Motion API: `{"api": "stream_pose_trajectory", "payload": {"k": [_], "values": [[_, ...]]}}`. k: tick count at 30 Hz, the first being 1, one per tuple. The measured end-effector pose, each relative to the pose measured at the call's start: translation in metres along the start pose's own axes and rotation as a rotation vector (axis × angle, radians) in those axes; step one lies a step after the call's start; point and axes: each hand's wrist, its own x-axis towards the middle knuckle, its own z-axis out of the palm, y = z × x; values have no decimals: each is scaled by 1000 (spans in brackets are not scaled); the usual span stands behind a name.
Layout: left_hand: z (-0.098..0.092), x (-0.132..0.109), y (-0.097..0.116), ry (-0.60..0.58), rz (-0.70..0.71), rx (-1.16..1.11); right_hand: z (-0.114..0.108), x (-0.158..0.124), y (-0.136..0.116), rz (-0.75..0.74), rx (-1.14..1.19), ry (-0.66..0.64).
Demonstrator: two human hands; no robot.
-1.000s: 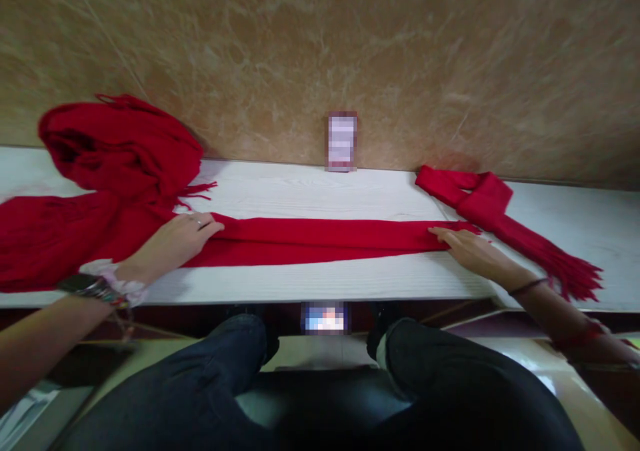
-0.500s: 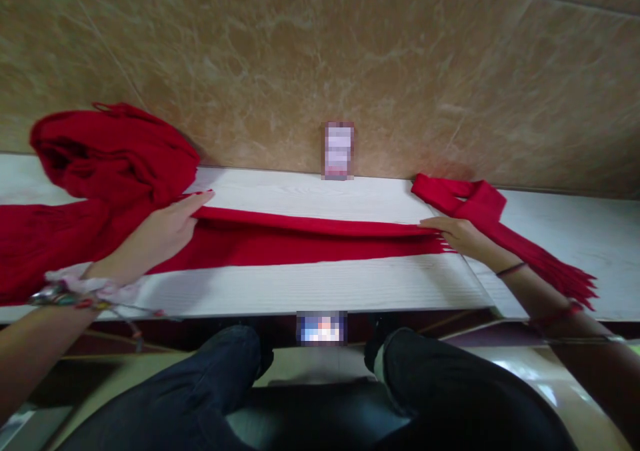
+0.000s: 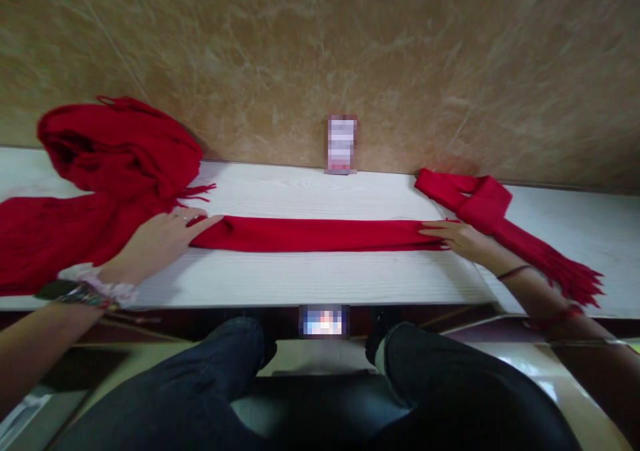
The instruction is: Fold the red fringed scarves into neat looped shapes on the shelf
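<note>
Touching folded red cloth point(image 3: 320, 235) with left hand point(image 3: 163, 239) and right hand point(image 3: 463, 239) — can't tell if clamped — with red bundle point(image 3: 125, 147) beyond left.

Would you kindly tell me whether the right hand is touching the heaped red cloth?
No, the right hand touches the flat red strip, well apart from the heaped red cloth at the left.

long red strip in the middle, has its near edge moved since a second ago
Yes, towards the wall: the near edge of the long red strip now lies farther from the front edge of the white surface.
</note>
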Motion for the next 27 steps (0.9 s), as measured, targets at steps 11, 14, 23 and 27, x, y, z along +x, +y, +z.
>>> {"api": "stream_pose_trajectory", "payload": {"k": [11,14,23,27], "values": [[9,30,7,-68,255,-366,-8,-7,-21,-126,-272,88],[7,23,6,-99,156,-458,-10,-15,-15,-77,-273,154],[-14,14,12,-119,112,-464,-12,-13,-13,41,-371,107],[-20,12,20,-48,73,-390,-13,-14,-6,97,-436,162]]}}
